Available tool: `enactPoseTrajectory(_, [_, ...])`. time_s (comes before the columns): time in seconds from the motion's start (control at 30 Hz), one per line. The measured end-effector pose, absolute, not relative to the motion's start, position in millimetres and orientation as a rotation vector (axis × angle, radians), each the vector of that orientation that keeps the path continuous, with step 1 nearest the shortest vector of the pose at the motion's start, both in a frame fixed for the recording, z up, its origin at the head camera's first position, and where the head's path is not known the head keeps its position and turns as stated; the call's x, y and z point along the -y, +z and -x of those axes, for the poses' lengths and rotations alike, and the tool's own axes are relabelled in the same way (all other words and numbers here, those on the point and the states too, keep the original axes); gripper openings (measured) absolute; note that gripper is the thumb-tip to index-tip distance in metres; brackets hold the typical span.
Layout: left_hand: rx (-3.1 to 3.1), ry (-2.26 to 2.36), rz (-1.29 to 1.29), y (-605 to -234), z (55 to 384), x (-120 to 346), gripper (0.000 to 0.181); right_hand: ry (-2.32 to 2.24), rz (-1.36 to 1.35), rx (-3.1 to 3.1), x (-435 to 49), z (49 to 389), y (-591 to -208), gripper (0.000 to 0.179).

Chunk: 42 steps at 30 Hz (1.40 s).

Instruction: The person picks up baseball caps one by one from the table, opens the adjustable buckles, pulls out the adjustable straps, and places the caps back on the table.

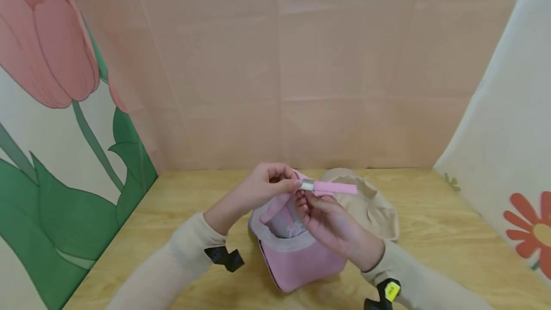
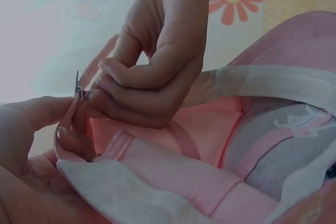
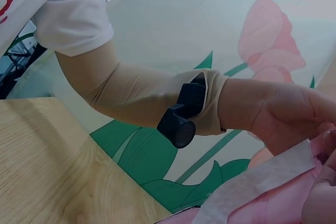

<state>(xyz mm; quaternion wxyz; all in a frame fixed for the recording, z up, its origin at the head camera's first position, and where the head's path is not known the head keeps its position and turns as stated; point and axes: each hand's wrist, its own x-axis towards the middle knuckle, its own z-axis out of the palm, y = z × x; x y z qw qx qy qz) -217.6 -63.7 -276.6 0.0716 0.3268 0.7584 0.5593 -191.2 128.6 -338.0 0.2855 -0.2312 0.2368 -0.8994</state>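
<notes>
A pink cap [image 1: 297, 257] lies upside down on the wooden table [image 1: 430, 233], its pale sweatband [image 2: 273, 80] and inner lining showing. My left hand [image 1: 294, 184] pinches the cap's pink back strap [image 1: 337, 188] at its metal buckle [image 1: 307, 185]. My right hand [image 1: 312, 197] is just below, fingers curled and pinching the same strap beside the buckle. In the left wrist view my right hand [image 2: 152, 77] curls over the strap, and the buckle [image 2: 77, 85] shows edge-on against my left thumb [image 2: 37, 119]. The strap's free end sticks out to the right.
A beige cap [image 1: 374, 209] lies right behind the pink one, touching it. Cloth walls close in the table: pink at the back, a tulip print [image 1: 51, 61] on the left, a flower print [image 1: 534, 233] on the right. A black wrist camera [image 3: 181, 116] sits on my left sleeve.
</notes>
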Motion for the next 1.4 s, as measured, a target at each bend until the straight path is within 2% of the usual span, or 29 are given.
enactPoseTrajectory(0.73, [-2.272, 1.654, -0.975, -280.7, 219.6, 67.1, 0.013, -2.360, 0.647, -0.728, -132.1, 190.0, -338.2, 0.036])
enactPoseTrajectory(0.97, [-2.276, 1.637, -0.967, -279.7, 219.3, 68.8, 0.012, -2.367, 0.579, -0.751, -133.9, 188.8, -336.5, 0.030])
enactPoseTrajectory(1.4, [-2.298, 1.623, -0.985, -285.2, 218.1, 66.9, 0.015, -2.386, 0.543, -0.749, -132.6, 187.0, -345.4, 0.033])
